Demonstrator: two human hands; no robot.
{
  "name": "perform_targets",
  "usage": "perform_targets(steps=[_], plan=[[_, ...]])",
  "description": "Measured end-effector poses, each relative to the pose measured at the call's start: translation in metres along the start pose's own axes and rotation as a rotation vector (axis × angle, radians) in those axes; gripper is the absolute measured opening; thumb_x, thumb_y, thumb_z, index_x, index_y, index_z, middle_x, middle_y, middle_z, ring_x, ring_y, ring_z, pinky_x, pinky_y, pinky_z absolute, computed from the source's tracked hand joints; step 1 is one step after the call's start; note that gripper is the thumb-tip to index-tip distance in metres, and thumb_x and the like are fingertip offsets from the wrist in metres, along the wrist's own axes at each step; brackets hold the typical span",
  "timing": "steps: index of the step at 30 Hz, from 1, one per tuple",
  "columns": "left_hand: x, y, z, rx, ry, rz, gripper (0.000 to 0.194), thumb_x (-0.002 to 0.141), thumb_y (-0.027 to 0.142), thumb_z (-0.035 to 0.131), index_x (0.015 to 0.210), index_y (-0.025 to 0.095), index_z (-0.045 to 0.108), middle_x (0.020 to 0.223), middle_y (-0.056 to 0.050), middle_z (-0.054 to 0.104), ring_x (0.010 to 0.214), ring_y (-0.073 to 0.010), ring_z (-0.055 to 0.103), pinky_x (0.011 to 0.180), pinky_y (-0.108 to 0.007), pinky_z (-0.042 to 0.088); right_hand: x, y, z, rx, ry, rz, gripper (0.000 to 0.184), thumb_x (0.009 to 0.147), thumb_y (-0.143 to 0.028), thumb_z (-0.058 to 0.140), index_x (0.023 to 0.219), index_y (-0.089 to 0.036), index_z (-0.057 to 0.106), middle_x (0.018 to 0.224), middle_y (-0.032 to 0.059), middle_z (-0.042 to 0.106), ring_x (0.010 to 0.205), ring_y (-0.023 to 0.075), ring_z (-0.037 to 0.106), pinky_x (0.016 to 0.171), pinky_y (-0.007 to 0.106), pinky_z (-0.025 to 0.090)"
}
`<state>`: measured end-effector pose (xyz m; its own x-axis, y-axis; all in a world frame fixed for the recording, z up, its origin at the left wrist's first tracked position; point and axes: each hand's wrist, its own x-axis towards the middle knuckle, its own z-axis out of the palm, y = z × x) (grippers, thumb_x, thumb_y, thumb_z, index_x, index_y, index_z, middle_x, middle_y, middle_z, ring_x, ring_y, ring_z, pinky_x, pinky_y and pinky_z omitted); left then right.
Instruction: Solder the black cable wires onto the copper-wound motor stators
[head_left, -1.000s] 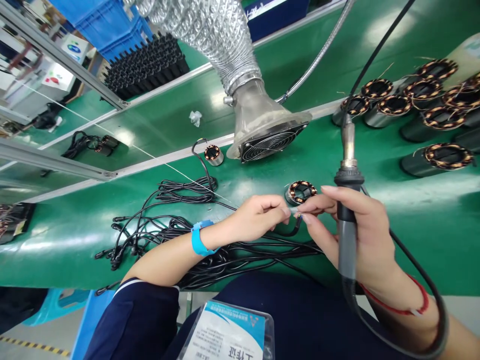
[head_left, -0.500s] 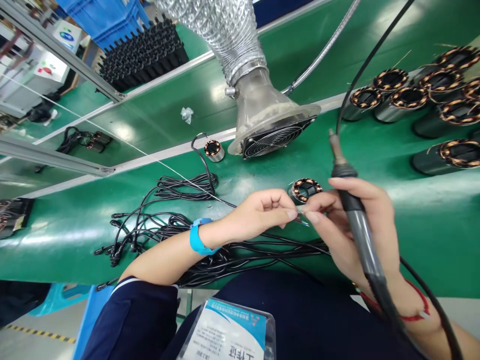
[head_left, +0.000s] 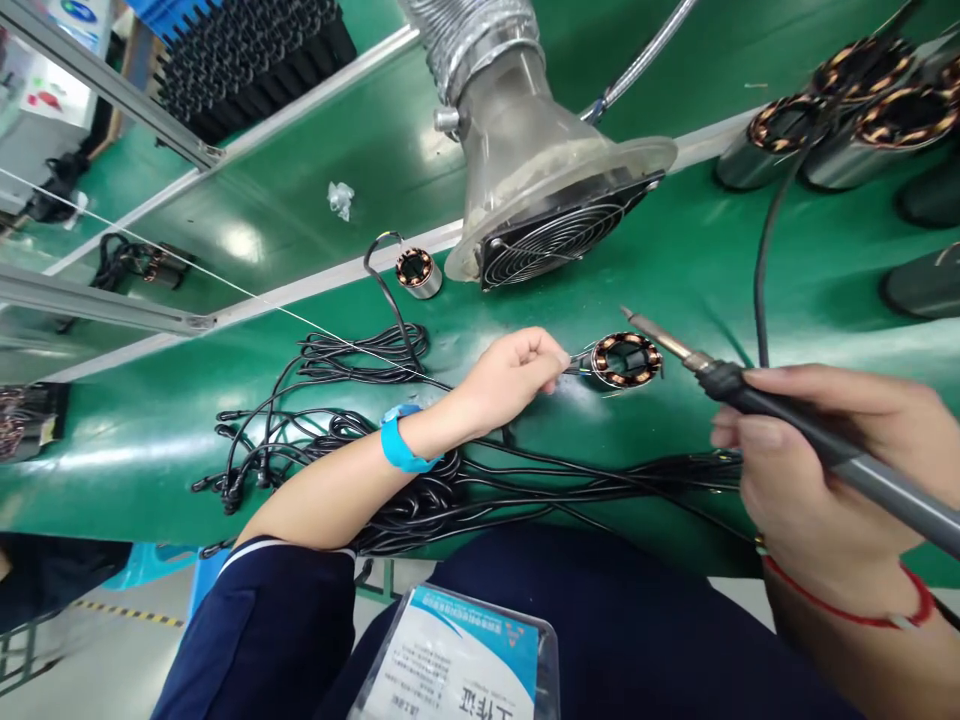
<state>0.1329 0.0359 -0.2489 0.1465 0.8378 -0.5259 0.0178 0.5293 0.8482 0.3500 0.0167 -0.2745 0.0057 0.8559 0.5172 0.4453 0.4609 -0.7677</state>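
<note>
My left hand [head_left: 523,372] pinches the end of a black cable at the left side of a motor stator [head_left: 628,362], a ring with copper windings standing on the green bench. Thin wires show between my fingertips and the stator's rim; whether they touch the windings I cannot tell. In my right hand [head_left: 832,470] is a soldering iron [head_left: 780,410], its fingers closed round the dark handle. The iron's bare tip points up and left, just above the stator's right edge and apart from it. A cord [head_left: 766,250] rises behind the iron.
A fume extractor hood [head_left: 555,200] with a round fan grille hangs behind the stator. Black cables [head_left: 420,500] lie bundled along the bench's near side. Another stator [head_left: 418,272] stands at the back, and several more stators [head_left: 772,140] at the right. Black tubes [head_left: 247,65] fill the far left.
My right hand has moved right, away from my left fingertips, and the soldering iron has tipped from upright to slanting left. My left hand has brought the cable end to the stator.
</note>
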Motion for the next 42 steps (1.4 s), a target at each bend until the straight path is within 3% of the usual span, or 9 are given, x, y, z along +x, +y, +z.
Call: perform_targets(steps=[4, 36, 42], plan=[[0.0009, -0.0015, -0.0003, -0.001, -0.004, 0.003, 0.018, 0.086, 0.009, 0.052, 0.069, 0.015, 0.048, 0.054, 0.009, 0.048, 0.051, -0.0021, 0.038, 0.056, -0.019, 0.028, -0.0039, 0.0043, 0.0007, 0.047, -0.032, -0.118, 0.016, 0.082, -0.028, 0.068, 0.098, -0.023, 0.072, 0.079, 0.0038, 0.071, 0.058, 0.0152, 0.063, 0.049, 0.028, 0.048], [0.0029, -0.0018, 0.0009, -0.042, -0.014, -0.003, 0.019, 0.085, 0.005, 0.048, 0.069, 0.015, 0.048, 0.052, 0.009, 0.049, 0.044, 0.0005, 0.034, 0.046, -0.016, 0.025, -0.0044, 0.0092, 0.0041, 0.087, -0.092, -0.140, 0.018, 0.082, -0.027, 0.070, 0.099, -0.021, 0.073, 0.079, 0.0025, 0.071, 0.054, 0.0093, 0.058, 0.043, 0.024, 0.040], [0.0030, 0.0001, 0.0016, -0.085, -0.013, -0.031, 0.020, 0.086, 0.006, 0.048, 0.069, 0.015, 0.048, 0.050, 0.009, 0.048, 0.038, 0.0009, 0.030, 0.041, -0.018, 0.017, -0.0026, 0.0095, 0.0044, 0.072, -0.092, -0.144, 0.018, 0.083, -0.028, 0.069, 0.099, -0.021, 0.072, 0.077, 0.0027, 0.070, 0.053, 0.0089, 0.057, 0.043, 0.024, 0.039]])
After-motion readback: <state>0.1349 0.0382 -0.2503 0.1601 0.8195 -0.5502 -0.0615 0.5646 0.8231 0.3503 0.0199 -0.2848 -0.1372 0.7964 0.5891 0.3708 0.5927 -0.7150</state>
